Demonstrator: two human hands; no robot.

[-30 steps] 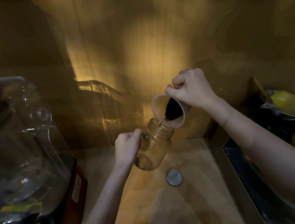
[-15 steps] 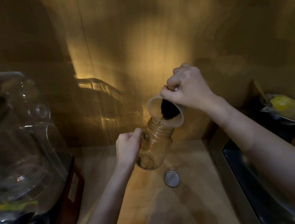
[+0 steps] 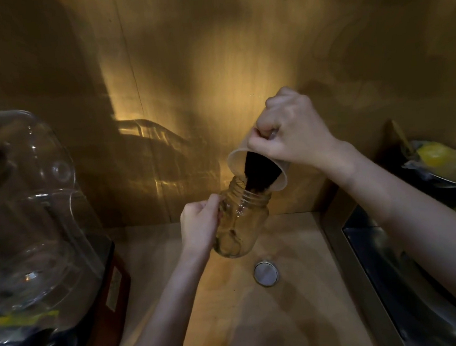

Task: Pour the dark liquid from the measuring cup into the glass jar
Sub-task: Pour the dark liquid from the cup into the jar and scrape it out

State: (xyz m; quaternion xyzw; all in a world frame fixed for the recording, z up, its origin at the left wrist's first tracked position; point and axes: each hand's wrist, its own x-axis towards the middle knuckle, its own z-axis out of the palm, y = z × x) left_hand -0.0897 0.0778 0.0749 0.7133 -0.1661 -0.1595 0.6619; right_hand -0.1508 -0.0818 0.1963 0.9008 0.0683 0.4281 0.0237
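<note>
My right hand (image 3: 292, 132) grips the pale measuring cup (image 3: 238, 159), tipped steeply with its rim resting on the mouth of the glass jar (image 3: 248, 220). Dark liquid (image 3: 259, 174) fills the lower side of the cup and runs over the rim into the jar's mouth. My left hand (image 3: 201, 224) holds the jar by its left side, tilted slightly toward the cup, with its base just above the wooden counter (image 3: 295, 249). Very little liquid shows in the jar's bottom.
A round metal lid (image 3: 266, 273) lies on the counter just in front of the jar. A blender with a clear plastic cover (image 3: 33, 215) stands at the left. At the right is a steel sink (image 3: 392, 269), with a bagged yellow item (image 3: 438, 156) behind it. A wooden wall backs the counter.
The cup has tipped further, and its rim has come down onto the jar's mouth. The dark liquid has moved to the rim and flows more broadly. The left hand and jar have barely moved.
</note>
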